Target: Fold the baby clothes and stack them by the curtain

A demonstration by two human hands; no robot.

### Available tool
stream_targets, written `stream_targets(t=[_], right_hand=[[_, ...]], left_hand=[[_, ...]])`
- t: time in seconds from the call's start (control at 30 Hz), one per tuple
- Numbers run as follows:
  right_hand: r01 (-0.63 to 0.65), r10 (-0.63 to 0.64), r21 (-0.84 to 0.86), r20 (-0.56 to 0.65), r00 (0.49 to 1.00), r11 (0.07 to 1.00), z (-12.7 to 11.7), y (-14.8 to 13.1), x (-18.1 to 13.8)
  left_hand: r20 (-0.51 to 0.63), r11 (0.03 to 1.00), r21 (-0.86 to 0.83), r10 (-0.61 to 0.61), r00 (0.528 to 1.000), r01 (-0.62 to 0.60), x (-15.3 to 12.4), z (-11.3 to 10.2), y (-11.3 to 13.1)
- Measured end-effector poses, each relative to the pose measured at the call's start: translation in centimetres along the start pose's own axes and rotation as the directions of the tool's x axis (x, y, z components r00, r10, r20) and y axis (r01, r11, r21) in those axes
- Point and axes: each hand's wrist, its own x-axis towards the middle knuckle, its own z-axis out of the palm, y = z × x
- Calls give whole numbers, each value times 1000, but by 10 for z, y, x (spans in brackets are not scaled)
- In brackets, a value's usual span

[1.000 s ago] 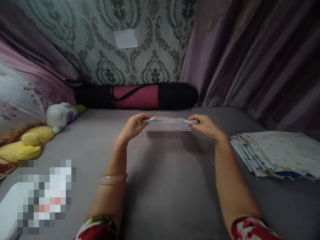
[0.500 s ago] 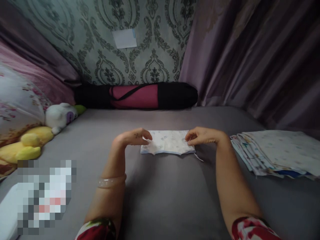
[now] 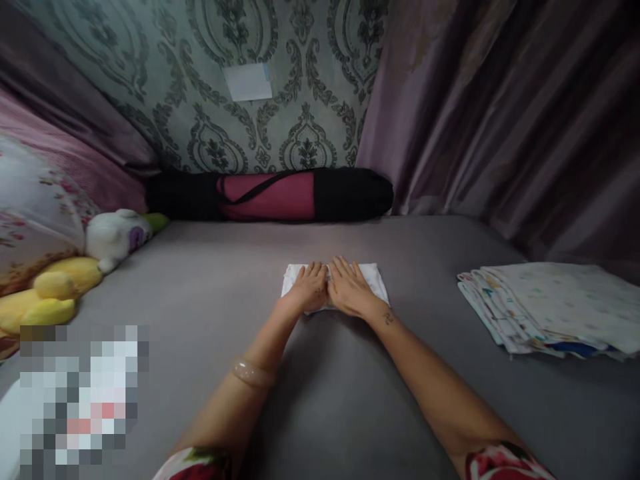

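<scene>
A small folded white cloth [image 3: 371, 277] lies flat on the grey bed sheet [image 3: 340, 393], straight in front of me. My left hand [image 3: 311, 285] rests palm down on its left half, fingers stretched forward. Beside it my right hand [image 3: 347, 285] lies flat on the cloth's middle, fingers extended. The two hands nearly touch and cover much of the cloth, so most of its faint print is hidden. Neither hand grips it.
To the right sits a stack of folded printed cloths [image 3: 560, 303]. A black and red long bag [image 3: 270, 193] lies along the patterned wall. Plush toys [image 3: 113, 240] and a floral pillow [image 3: 35, 200] line the left side. A blurred-out object [image 3: 95, 393] is at lower left.
Both hands have left the cloth's side edges and come together over its middle, now lying flat with fingers straightened. The loose thread at its right corner no longer shows.
</scene>
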Motion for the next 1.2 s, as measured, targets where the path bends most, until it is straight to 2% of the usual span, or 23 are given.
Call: stream_targets(t=[0.1,0.23,0.43,0.57,0.83,0.93,1.03,1.2], right_hand=[[15,-15,10,-48,999,1000,15,0,-2],[14,-12,26,-69,998,1000,23,4,0],[20,-21,60,16,1000,998,14,9,1],[-9,10,30,-29,1000,999,10,12,-1],[-29,30,24,-40,999,999,15,9,-3],[-33,34,26,-37,999,999,12,13,-4],[-93,94,8,-78,993,996,12,17,-5],[-120,121,9,-62,991,993,16,19,-4]], left_hand=[[-62,1000,-7,-20,998,19,-7,14,-3],[-155,1000,25,-7,988,11,-13,24,-7],[-151,999,46,-14,988,22,-14,18,-5],[-227,998,54,-29,973,43,-15,15,-5],[-182,997,45,-45,982,54,-14,20,-7],[-206,995,62,-66,976,81,-16,18,-7],[-243,988,71,-114,963,135,-15,20,-10],[-230,985,82,-130,965,152,-13,24,-13]])
